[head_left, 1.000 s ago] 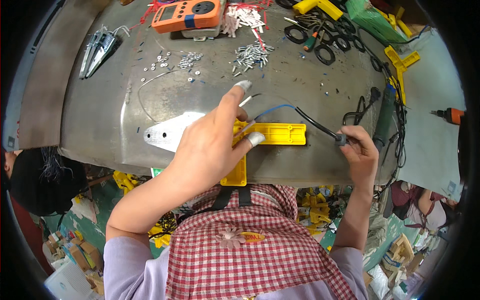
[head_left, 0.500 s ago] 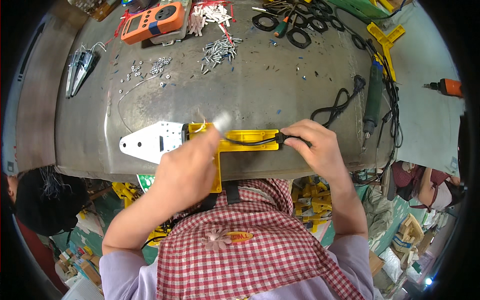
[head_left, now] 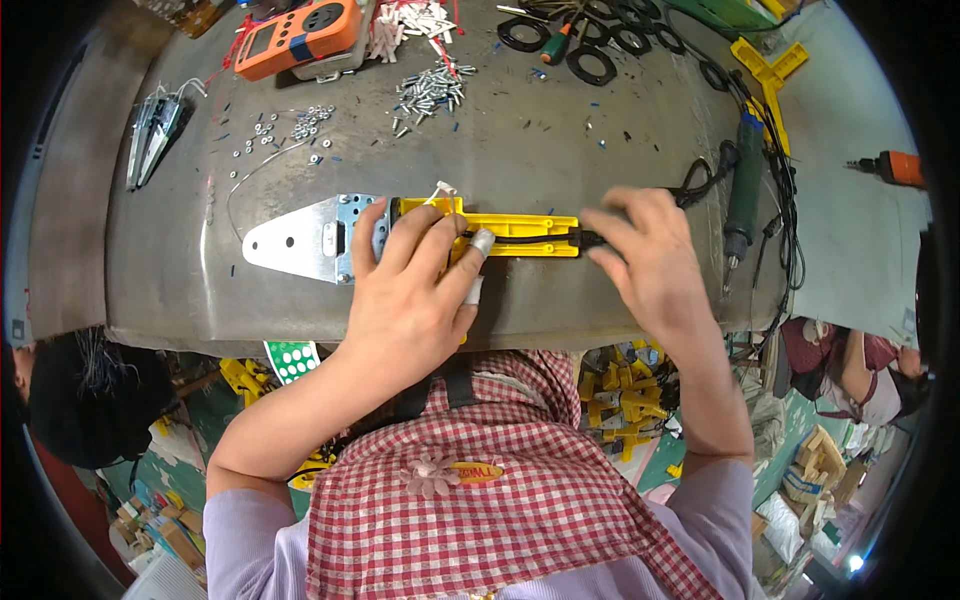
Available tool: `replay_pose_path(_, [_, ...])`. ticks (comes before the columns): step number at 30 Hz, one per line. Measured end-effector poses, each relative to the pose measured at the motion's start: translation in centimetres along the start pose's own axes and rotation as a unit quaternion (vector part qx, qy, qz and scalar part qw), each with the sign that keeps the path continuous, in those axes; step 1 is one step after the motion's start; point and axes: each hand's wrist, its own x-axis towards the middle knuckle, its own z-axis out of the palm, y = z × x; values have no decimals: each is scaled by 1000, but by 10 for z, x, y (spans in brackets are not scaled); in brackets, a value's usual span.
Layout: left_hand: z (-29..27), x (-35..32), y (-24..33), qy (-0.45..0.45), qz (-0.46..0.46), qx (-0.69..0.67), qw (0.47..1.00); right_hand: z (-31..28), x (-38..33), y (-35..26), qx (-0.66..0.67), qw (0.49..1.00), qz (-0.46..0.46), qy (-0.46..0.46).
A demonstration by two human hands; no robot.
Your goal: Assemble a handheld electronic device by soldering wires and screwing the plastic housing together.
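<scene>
Plainly yellow, a ribbed open-faced housing (head_left: 530, 224)

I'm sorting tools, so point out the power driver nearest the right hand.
The green power driver, tip pointing down the picture; the orange one lies farther from the right hand, tip pointing left.

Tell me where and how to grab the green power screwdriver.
Probably grip the power screwdriver around its thick middle, with the right hand, from above and the left: it lies lengthwise, thin bit toward the person, and black cords crowd its right side.
</scene>
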Motion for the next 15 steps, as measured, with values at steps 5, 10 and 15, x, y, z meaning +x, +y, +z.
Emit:
replay_pose_path(5, [-7, 5, -1, 36, 6, -9, 999, 27, 23, -36, 286, 957, 34, -31])
replay_pose_path(10, [-34, 21, -8, 58, -17, -121, 991, 54, 29, -36, 247, 968, 37, 14])
replay_pose_path(15, [-32, -11, 6, -27, -7, -88, 996, 50, 36, -45, 197, 979, 42, -23])
